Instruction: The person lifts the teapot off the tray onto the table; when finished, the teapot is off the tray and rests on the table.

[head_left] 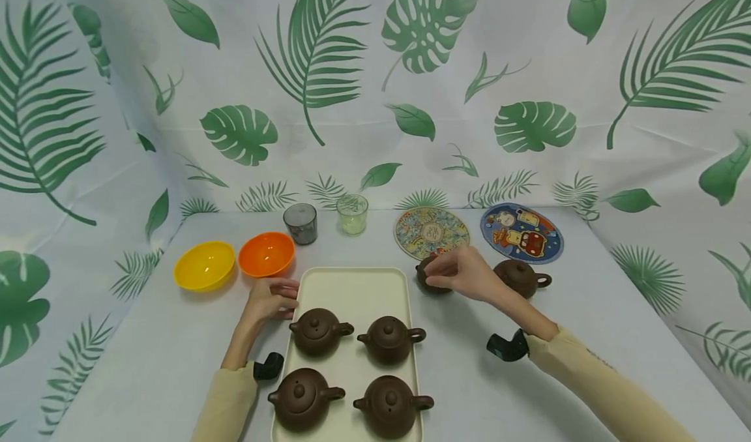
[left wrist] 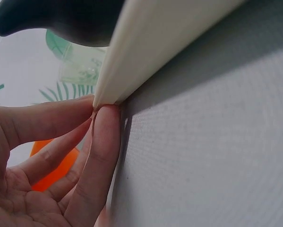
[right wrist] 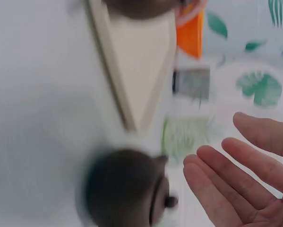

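Observation:
My left hand (head_left: pixel 272 300) pinches the left rim of a cream rectangular tray (head_left: pixel 352 289); in the left wrist view its thumb and a finger meet at the tray's edge (left wrist: pixel 117 90). Four-sided and upright, the tray bears several dark brown teapots, among them a back-left teapot (head_left: pixel 317 333) and a front-right teapot (head_left: pixel 390 408). Over a smaller-looking teapot (head_left: pixel 424 276) just right of the tray hovers my right hand (head_left: pixel 466 274), partly hiding it. The right wrist view shows those fingers extended, holding nothing, apart from the blurred teapot (right wrist: pixel 122 189).
Another brown teapot (head_left: pixel 519 279) stands farther right. Behind are a patterned round mat (head_left: pixel 431 232) and a blue oval mat (head_left: pixel 522 233). A yellow bowl (head_left: pixel 204 266), an orange bowl (head_left: pixel 266 254), a grey glass (head_left: pixel 300 223) and a green glass (head_left: pixel 352 214) stand back left.

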The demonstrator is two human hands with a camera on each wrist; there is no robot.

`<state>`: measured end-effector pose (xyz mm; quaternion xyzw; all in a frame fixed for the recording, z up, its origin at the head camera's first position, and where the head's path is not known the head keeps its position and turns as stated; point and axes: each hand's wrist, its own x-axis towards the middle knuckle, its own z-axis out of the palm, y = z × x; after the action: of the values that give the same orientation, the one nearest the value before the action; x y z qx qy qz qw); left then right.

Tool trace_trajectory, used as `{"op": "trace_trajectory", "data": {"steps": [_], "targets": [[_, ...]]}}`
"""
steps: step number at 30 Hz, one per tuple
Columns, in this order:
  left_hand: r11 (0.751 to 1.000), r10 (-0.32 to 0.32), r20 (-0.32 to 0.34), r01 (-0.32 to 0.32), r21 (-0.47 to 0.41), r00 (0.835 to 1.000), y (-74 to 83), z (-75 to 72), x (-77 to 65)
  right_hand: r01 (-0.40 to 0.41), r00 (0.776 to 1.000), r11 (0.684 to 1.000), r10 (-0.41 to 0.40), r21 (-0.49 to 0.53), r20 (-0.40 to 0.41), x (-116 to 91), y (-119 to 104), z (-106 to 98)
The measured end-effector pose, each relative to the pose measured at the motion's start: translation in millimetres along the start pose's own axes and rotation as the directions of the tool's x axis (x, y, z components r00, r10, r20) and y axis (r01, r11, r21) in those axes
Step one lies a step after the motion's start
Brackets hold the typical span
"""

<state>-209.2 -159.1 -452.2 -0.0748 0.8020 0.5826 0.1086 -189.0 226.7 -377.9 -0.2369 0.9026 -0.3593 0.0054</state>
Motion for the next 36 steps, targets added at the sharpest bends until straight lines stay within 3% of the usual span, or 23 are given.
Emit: {"op": "trace_trajectory", "data": {"steps": [7,13,20,31,36], "targets": [[1.0,0.004,-0.006,-0.004,-0.002,1.0,-0.4,-0.1,0.0,0.008,0.981,0.991,-0.034,0.133,0.191,-14,-15,27],[1.0,0.001,-0.004,-0.001,-0.007,1.0,0.2,0.1,-0.4,0.038,0.963,0.988,-0.075,0.148,0.257,-27,-16,43],[1.0,0.002,-0.01,-0.002,0.001,1.0,0.1,0.7,-0.5,0.013,0.969,0.987,-0.052,0.16,0.243,-35,-15,54],[1.0,0.0,-0.014,0.0,0.01,1.0,1.9,1.9,-2.5,-0.013,0.995,0.983,-0.006,0.184,0.101,-43,-17,64],[1.0,-0.007,-0.015,0.007,0.01,1.0,2.1,2.6,-3.8,-0.029,0.997,0.976,0.012,0.215,0.079,-47,-12,62]]}}
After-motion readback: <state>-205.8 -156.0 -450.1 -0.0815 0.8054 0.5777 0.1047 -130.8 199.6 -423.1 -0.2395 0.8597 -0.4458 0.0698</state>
